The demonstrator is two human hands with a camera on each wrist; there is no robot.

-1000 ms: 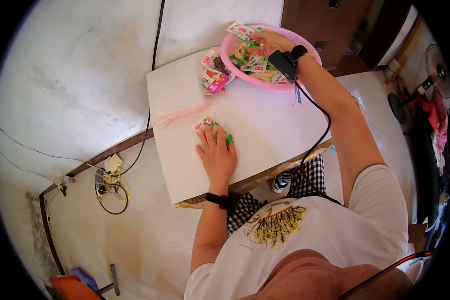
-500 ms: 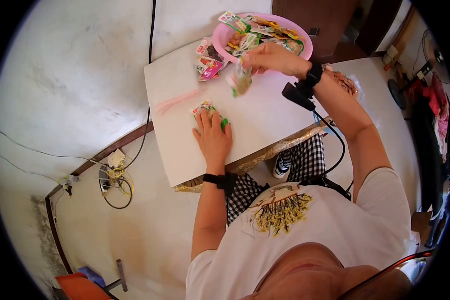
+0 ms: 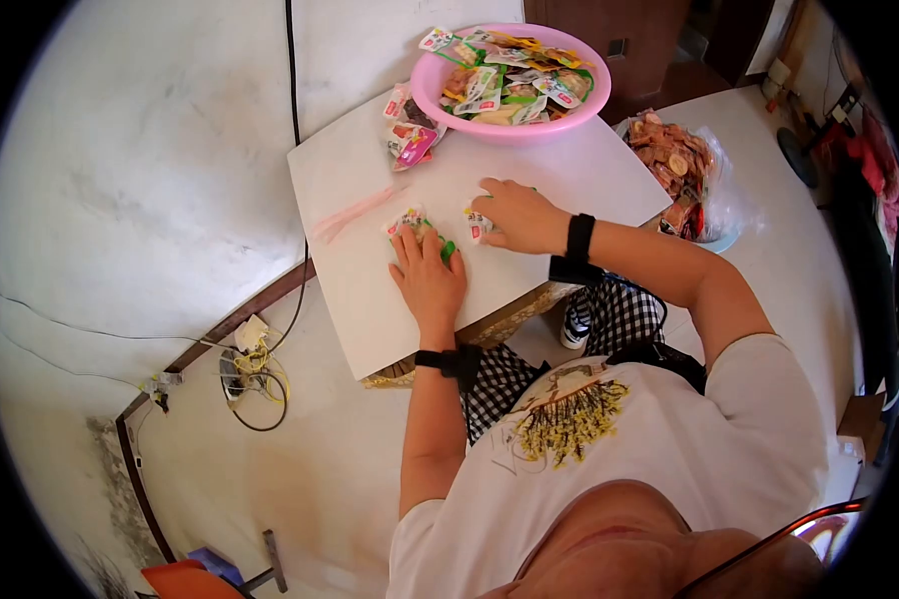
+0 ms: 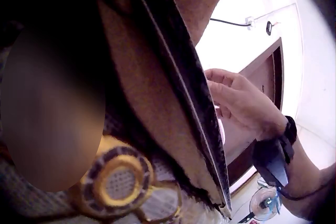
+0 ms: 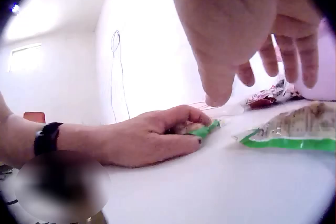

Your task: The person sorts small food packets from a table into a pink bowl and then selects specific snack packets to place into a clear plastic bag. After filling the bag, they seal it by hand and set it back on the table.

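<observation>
In the head view the left hand [image 3: 430,285] rests flat on a small green-edged packet [image 3: 407,217] on the white table, fingers spread over it. To its right, the right hand [image 3: 525,218] is over a second packet [image 3: 476,222], covering part of it. The right wrist view shows the right hand [image 5: 236,29] with fingers extended above that packet [image 5: 302,127], which lies flat; a gap shows between them. There the left hand [image 5: 149,137] covers most of its packet [image 5: 205,130]. The left wrist view shows the right hand [image 4: 244,100] but not the left hand's fingers.
A pink basin [image 3: 529,130] full of packets stands at the table's far edge. Beside it lie other packets [image 3: 411,146], and pink strips [image 3: 355,214] are nearer. On the floor at the right, a plastic bag [image 3: 725,185] and reddish-brown items [image 3: 674,160] fill a blue basin.
The right hand has moved from the pink basin toward the person with a packet, which now lies on the table beside the left hand. The left hand has stayed on its packet.
</observation>
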